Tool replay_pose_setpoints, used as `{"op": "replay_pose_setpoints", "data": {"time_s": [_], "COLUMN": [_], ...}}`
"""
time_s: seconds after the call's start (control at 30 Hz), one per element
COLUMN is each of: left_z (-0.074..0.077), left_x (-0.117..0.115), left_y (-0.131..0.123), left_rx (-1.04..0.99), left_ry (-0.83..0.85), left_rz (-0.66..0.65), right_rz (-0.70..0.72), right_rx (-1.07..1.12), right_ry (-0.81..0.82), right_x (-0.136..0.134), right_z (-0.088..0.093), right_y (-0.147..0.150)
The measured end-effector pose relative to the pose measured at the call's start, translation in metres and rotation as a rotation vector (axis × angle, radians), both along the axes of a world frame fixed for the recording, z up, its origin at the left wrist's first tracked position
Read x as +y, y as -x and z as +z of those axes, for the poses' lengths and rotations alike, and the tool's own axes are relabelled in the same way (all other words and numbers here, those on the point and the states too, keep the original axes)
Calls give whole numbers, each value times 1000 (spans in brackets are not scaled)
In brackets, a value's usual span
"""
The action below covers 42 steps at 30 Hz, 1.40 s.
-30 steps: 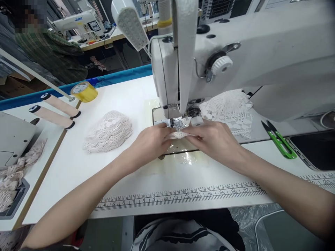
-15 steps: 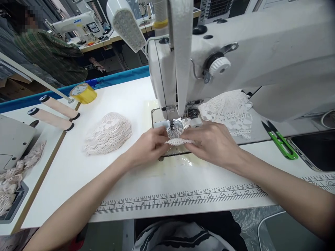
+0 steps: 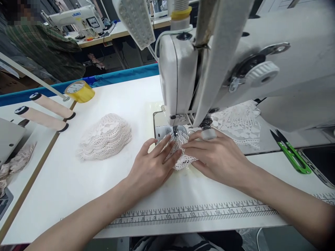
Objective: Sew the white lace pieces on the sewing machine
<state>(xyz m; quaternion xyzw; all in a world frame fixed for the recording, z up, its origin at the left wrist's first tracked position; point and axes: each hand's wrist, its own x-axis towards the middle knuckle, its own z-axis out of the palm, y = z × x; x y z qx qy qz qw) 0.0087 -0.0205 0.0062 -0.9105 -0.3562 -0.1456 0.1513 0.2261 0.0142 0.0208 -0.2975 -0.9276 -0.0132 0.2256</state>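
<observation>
A small white lace piece [image 3: 183, 162] lies fanned out under the presser foot [image 3: 175, 130] of the sewing machine [image 3: 179, 76]. My left hand [image 3: 154, 164] rests on its left side, palm down and fingers spread, with the thumb hidden. From the right, my right hand [image 3: 220, 155] lies over the lace with its fingers stretched out flat and the thumb lower, near the lace's scalloped edge. Both hands touch the lace close to the needle. Behind my right hand, more white lace [image 3: 238, 122] lies on the machine bed.
Left of my hands is a stack of lace pieces [image 3: 106, 137]. Yellow tape [image 3: 80, 91] and thread cones [image 3: 42, 118] stand farther left. Green thread snips [image 3: 294, 157] and a phone [image 3: 321, 160] lie at right. A printed ruler [image 3: 180, 216] runs along the front edge. A person [image 3: 42, 52] sits beyond.
Both hands have gone from pinching the folded lace edge to lying flatter, and the lace is now spread out toward me. The camera view has shifted closer to the machine head.
</observation>
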Motion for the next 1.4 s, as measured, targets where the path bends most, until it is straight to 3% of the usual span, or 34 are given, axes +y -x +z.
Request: {"op": "replay_pose_setpoints", "data": {"time_s": [0.73,0.9,1.03,1.17,1.3,1.4], "left_z": [-7,-4,3,9,6,1], "left_x": [24,27,34,38,33,20], "left_y": [3,0,-1,0,2,2], "left_rx": [-108,-323,-496,-552,-456,-283], "left_ry": [68,301,588,707,595,304], "left_rz": [49,118,186,227,145,55], "right_rz": [-114,-83,-230,-288,-198,-58], "right_rx": [-29,45,110,103,120,115], "right_ry": [-159,-136,16,136,120,90], "right_x": [16,14,16,16,13,9], "right_z": [-16,-16,-17,-16,-15,-15], "right_y": [4,5,7,9,7,5]}}
